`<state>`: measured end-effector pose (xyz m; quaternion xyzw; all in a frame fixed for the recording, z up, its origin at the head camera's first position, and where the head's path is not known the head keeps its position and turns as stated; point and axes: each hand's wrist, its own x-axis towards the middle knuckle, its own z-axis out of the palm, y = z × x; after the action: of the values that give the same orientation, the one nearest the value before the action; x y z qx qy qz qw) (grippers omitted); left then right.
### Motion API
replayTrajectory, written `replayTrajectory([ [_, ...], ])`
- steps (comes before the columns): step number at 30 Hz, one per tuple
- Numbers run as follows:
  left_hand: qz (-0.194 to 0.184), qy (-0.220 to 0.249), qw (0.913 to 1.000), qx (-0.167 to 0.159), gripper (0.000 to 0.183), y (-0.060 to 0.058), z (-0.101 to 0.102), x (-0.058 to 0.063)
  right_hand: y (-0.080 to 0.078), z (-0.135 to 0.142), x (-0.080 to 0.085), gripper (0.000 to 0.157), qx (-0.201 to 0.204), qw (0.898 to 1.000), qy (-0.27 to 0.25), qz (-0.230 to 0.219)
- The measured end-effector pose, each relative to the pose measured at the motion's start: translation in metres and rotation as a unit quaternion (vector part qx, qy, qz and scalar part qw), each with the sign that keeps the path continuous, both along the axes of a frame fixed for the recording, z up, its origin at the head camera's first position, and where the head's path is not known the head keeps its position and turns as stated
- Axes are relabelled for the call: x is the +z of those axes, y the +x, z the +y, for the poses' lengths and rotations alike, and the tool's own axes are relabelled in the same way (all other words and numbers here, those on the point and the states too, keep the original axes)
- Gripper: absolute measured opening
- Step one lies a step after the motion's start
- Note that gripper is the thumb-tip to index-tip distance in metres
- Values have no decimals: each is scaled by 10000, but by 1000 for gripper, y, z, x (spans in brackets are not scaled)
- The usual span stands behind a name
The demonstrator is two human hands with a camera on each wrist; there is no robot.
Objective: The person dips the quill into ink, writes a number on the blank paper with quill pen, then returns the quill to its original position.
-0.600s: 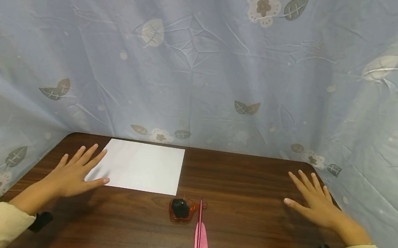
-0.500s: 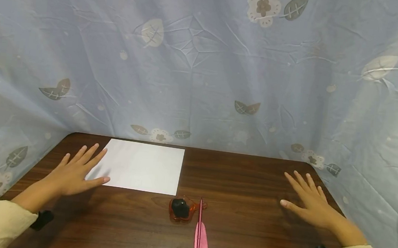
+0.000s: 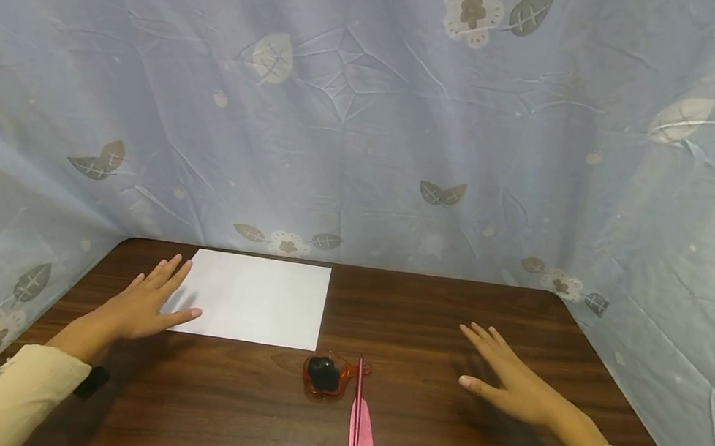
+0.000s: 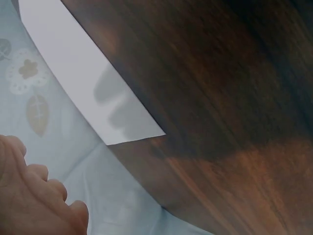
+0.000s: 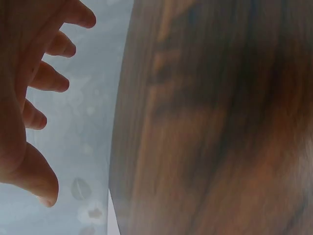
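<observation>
Nearest us on the table [image 3: 230,414] lies what looks like a pink quill [image 3: 363,441], its tip at the right end of the orange dish [image 3: 345,375]. Well right of the dish, our right hand [image 3: 508,380] hovers, fingers straight, holding nothing. Left of the dish, our left hand [image 3: 139,307] hovers too, fingers extended, empty. Paper [image 3: 256,300] lies beyond and left of the dish. We judge ourselves short of any grasp; reaching the quill calls for bringing the right hand left and down.
</observation>
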<state>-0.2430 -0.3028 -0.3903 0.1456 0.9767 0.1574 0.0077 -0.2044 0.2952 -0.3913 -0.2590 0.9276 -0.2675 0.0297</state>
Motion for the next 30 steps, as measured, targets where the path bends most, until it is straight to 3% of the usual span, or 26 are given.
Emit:
replayTrajectory([
  [10,-192,31,9997,136,97,-8,-8,-17,12,-31,-15,72,384,9983,-300,-326],
  [20,-367,355,9986,136,91,-14,-16,-39,19,-51,-28,67,748,9969,-201,-104],
  [30,-485,371,9981,102,91,-18,-14,-50,23,-63,-37,67,812,9955,-173,-462],
])
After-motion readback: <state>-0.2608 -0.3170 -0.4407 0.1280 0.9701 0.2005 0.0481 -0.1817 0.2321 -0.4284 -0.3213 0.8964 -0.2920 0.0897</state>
